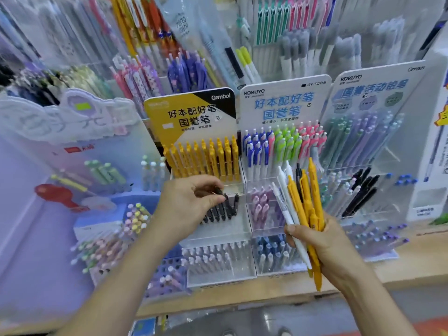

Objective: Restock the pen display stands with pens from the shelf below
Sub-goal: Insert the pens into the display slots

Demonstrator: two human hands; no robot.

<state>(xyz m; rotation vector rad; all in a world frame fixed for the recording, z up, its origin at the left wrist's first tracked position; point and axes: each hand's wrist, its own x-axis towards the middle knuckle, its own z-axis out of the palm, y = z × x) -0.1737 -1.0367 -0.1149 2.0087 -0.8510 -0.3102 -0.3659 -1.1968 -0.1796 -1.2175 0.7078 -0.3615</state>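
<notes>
A person's left hand point(191, 204) pinches a black pen point(219, 191) near its upper end, at the black row point(224, 210) in the middle tier of the yellow stand point(191, 112). The right hand point(322, 241) grips a fanned bundle point(303, 202) of yellow, white and black pens nearby. To seat it well, probably: line the pen up with its neighbours, find a free slot, push gently, and keep the bundle clear.

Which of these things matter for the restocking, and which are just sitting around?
In use: left hand pinching a black pen; yellow display stand; right hand gripping a pen bundle.
Just there: red object; hanging packs above; pastel pens at left.
</notes>
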